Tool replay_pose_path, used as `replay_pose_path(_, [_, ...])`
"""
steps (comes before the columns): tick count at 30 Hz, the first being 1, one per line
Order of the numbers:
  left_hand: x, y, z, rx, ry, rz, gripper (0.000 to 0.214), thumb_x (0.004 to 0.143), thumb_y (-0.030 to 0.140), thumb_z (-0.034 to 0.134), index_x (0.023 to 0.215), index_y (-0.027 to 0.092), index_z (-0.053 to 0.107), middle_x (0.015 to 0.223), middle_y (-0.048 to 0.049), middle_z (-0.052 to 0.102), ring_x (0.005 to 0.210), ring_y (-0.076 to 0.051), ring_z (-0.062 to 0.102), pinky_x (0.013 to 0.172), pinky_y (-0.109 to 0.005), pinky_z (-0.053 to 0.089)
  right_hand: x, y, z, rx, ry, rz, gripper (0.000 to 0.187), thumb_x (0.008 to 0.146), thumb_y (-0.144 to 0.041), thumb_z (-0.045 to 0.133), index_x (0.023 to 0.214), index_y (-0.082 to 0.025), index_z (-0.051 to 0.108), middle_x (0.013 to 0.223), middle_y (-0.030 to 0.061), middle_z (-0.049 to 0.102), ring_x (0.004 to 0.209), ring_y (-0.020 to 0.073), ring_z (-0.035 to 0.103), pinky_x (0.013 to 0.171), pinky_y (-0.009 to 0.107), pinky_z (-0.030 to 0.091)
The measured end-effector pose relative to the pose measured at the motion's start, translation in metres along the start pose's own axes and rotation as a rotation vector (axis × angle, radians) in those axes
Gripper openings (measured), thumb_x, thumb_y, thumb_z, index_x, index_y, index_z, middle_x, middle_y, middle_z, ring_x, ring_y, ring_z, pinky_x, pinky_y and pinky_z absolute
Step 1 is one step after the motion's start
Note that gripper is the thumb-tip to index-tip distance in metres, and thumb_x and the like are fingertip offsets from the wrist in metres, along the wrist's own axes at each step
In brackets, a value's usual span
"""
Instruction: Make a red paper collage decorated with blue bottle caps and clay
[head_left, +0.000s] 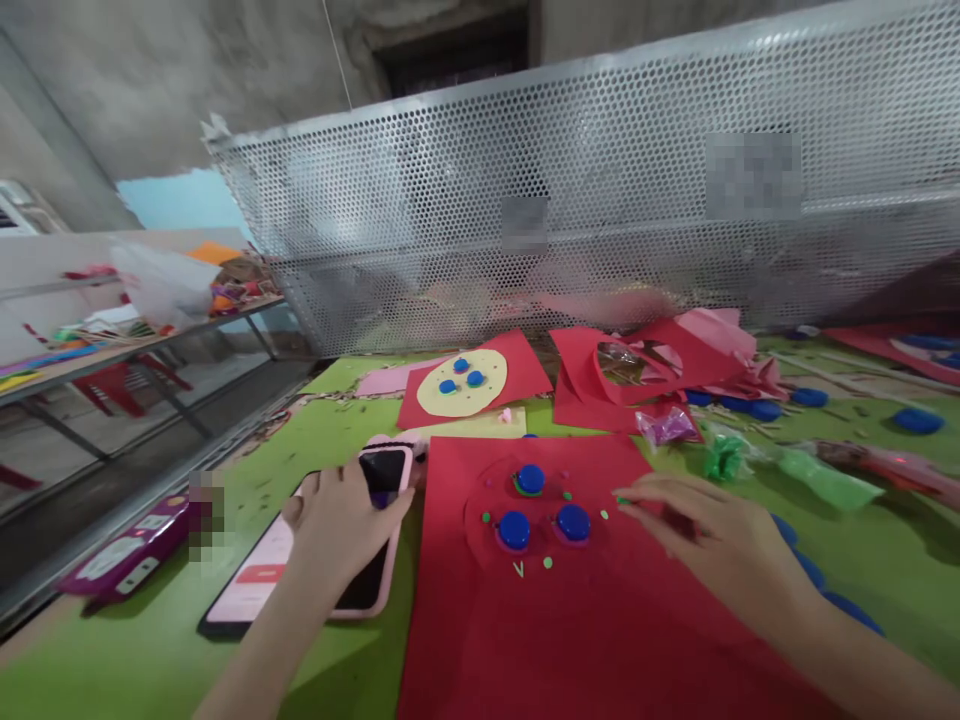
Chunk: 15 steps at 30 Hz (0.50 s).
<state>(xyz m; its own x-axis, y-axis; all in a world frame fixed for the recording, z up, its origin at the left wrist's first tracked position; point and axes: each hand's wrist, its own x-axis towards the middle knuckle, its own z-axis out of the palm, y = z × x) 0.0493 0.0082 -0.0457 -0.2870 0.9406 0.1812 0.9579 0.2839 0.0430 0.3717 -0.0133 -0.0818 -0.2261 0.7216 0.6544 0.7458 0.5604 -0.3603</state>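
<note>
A red sheet of paper (pixel 495 640) lies in front of me, bearing three blue bottle caps (pixel 514 531) with pink or green edging beneath them. Small green and pale dots (pixel 547 563) and a pale V-shaped piece (pixel 518 569) are scattered around the caps. Over the sheet's right side, my right hand (pixel 705 535) pinches a tiny green piece (pixel 622 500) between thumb and fingertip. My left hand (pixel 337 525) rests across a pink-edged phone (pixel 375 575) and a larger phone with a lit screen (pixel 251 590), its thumb apart from the fingers.
Behind the sheet stands a cream oval with blue caps (pixel 487 385) on red paper. Cut red paper (pixel 585 390), small plastic bags (pixel 825 475) and loose blue caps (pixel 919 420) lie farther right. A purple packet (pixel 135 550) is at left; a perforated metal panel (pixel 450 200) rises behind.
</note>
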Motion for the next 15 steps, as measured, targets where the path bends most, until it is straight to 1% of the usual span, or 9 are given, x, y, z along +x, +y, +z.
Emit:
replay_pose_path(2, [-0.001, -0.005, -0.009, -0.040, 0.033, -0.021, 0.065, 0.074, 0.057, 0.043, 0.115, 0.007, 0.047, 0.104, -0.0243, 0.057, 0.103, -0.044, 0.050, 0.087, -0.053, 0.036, 0.001, 0.000, -0.001, -0.001, 0.011, 0.002, 0.020, 0.087, -0.030, 0.049, 0.084, -0.024, 0.069, 0.083, 0.0024, 0.072, 0.073, 0.0172, 0.070, 0.063, 0.026, 0.058])
replay_pose_path(3, [0.000, -0.008, -0.016, -0.065, 0.049, -0.022, 0.065, 0.076, 0.057, 0.042, 0.119, 0.008, 0.044, 0.106, -0.0236, 0.056, 0.105, -0.043, 0.050, 0.087, -0.051, 0.037, 0.001, 0.001, -0.002, 0.000, 0.007, 0.004, 0.020, 0.087, -0.030, 0.049, 0.084, -0.024, 0.068, 0.083, 0.0025, 0.073, 0.072, 0.0174, 0.070, 0.063, 0.027, 0.058])
replay_pose_path(6, [0.009, -0.015, -0.045, -0.134, 0.079, 0.008, 0.058, 0.080, 0.052, 0.041, 0.121, 0.011, 0.039, 0.108, -0.0172, 0.058, 0.110, -0.036, 0.048, 0.084, -0.039, 0.042, 0.001, 0.001, -0.003, 0.001, 0.007, 0.001, 0.021, 0.088, -0.031, 0.048, 0.084, -0.024, 0.068, 0.084, 0.0024, 0.072, 0.072, 0.0173, 0.070, 0.061, 0.026, 0.057])
replay_pose_path(7, [0.017, -0.016, -0.056, -0.136, 0.087, 0.010, 0.055, 0.080, 0.051, 0.043, 0.118, 0.011, 0.041, 0.107, -0.0156, 0.059, 0.110, -0.036, 0.048, 0.085, -0.039, 0.041, 0.001, 0.002, -0.003, 0.001, 0.011, -0.002, 0.022, 0.088, -0.031, 0.048, 0.084, -0.024, 0.068, 0.084, 0.0023, 0.072, 0.072, 0.0172, 0.070, 0.061, 0.026, 0.057])
replay_pose_path(9, [0.039, -0.016, -0.075, -0.134, 0.072, 0.024, 0.050, 0.080, 0.051, 0.043, 0.111, 0.012, 0.046, 0.100, -0.0101, 0.060, 0.111, -0.035, 0.048, 0.084, -0.037, 0.042, 0.001, 0.003, -0.002, -0.003, 0.028, -0.006, 0.023, 0.089, -0.032, 0.047, 0.084, -0.024, 0.068, 0.084, 0.0022, 0.072, 0.073, 0.0169, 0.070, 0.061, 0.025, 0.057])
replay_pose_path(11, [0.068, -0.013, -0.087, -0.124, 0.032, 0.055, 0.050, 0.081, 0.053, 0.041, 0.109, 0.013, 0.049, 0.097, -0.0030, 0.060, 0.102, -0.031, 0.054, 0.084, -0.035, 0.042, 0.000, 0.006, -0.002, -0.006, 0.034, -0.007, 0.025, 0.090, -0.033, 0.046, 0.084, -0.024, 0.068, 0.084, 0.0020, 0.072, 0.073, 0.0165, 0.070, 0.061, 0.024, 0.057])
replay_pose_path(13, [0.099, -0.009, -0.090, -0.114, -0.045, 0.090, 0.048, 0.083, 0.052, 0.044, 0.109, 0.013, 0.053, 0.095, 0.0009, 0.060, 0.097, -0.025, 0.058, 0.081, -0.031, 0.044, -0.001, 0.009, 0.000, -0.006, 0.029, -0.005, 0.025, 0.090, -0.035, 0.045, 0.084, -0.025, 0.068, 0.085, 0.0015, 0.072, 0.073, 0.0165, 0.070, 0.063, 0.025, 0.057])
replay_pose_path(14, [0.113, -0.007, -0.088, -0.103, -0.086, 0.098, 0.043, 0.081, 0.050, 0.053, 0.106, 0.015, 0.055, 0.097, -0.0002, 0.062, 0.093, -0.021, 0.060, 0.079, -0.031, 0.046, -0.002, 0.012, 0.001, -0.007, 0.021, 0.001, 0.025, 0.089, -0.036, 0.046, 0.085, -0.026, 0.068, 0.086, 0.0012, 0.072, 0.074, 0.0168, 0.070, 0.064, 0.025, 0.057])
replay_pose_path(15, [0.126, -0.006, -0.083, -0.076, -0.124, 0.074, 0.037, 0.081, 0.046, 0.058, 0.100, 0.015, 0.058, 0.096, -0.0042, 0.063, 0.087, -0.019, 0.061, 0.076, -0.035, 0.049, -0.002, 0.014, 0.002, -0.006, 0.014, 0.009, 0.025, 0.089, -0.038, 0.046, 0.085, -0.026, 0.068, 0.086, 0.0009, 0.072, 0.075, 0.0171, 0.070, 0.066, 0.026, 0.057])
